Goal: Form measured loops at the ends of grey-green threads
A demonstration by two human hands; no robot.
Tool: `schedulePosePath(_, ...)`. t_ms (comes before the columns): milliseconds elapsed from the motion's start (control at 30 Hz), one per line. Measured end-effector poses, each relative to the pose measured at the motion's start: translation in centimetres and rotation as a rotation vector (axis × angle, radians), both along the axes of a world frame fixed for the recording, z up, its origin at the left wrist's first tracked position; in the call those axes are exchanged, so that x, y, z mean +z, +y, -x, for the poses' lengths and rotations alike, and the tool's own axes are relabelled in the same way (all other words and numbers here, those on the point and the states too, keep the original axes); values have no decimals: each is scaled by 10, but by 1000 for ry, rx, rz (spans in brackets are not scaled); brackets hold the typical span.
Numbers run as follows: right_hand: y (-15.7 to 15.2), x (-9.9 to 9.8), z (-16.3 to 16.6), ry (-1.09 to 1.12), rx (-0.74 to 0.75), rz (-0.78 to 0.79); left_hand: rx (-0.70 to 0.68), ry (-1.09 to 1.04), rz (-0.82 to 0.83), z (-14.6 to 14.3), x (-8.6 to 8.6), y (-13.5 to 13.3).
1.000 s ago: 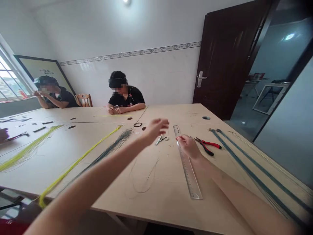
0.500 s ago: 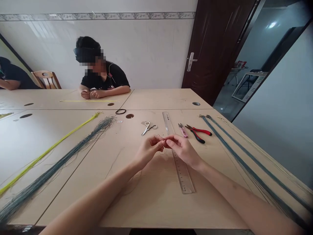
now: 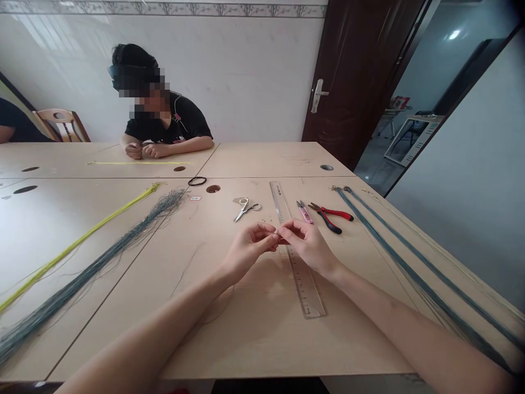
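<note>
Above the clear ruler, my left hand and my right hand meet fingertip to fingertip. Both are closed in a pinch on what looks like a fine thread, mostly hidden by the fingers. A faint thin strand trails over the table under my left forearm. Small scissors with spread handles lie just beyond my left hand. Past my right hand are pink thread snips and red-and-black pliers.
A yellow thread bundle and a blue-grey thread bundle stretch across the left. More blue-grey strands run down the right side. A black hair tie lies beside a table hole. Across the table sits a person in black.
The whole view has shifted slightly, so the table and tools sit a little higher and further left. My hands stay pinched together, with a small shift of the fingers.
</note>
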State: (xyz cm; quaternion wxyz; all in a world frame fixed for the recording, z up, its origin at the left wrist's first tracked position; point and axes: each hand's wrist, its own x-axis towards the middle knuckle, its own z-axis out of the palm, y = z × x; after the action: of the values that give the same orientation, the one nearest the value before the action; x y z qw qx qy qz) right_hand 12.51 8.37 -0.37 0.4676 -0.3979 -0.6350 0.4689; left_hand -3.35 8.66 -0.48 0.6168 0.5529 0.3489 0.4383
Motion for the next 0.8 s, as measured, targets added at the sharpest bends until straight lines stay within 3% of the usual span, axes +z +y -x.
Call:
schedulePosePath(367,-3,0,1,-16,24,72,59,37,-88,2,0,0)
schedulePosePath(800,3,-4,-3,-54,-143,3,218,260,-203,5,5,6)
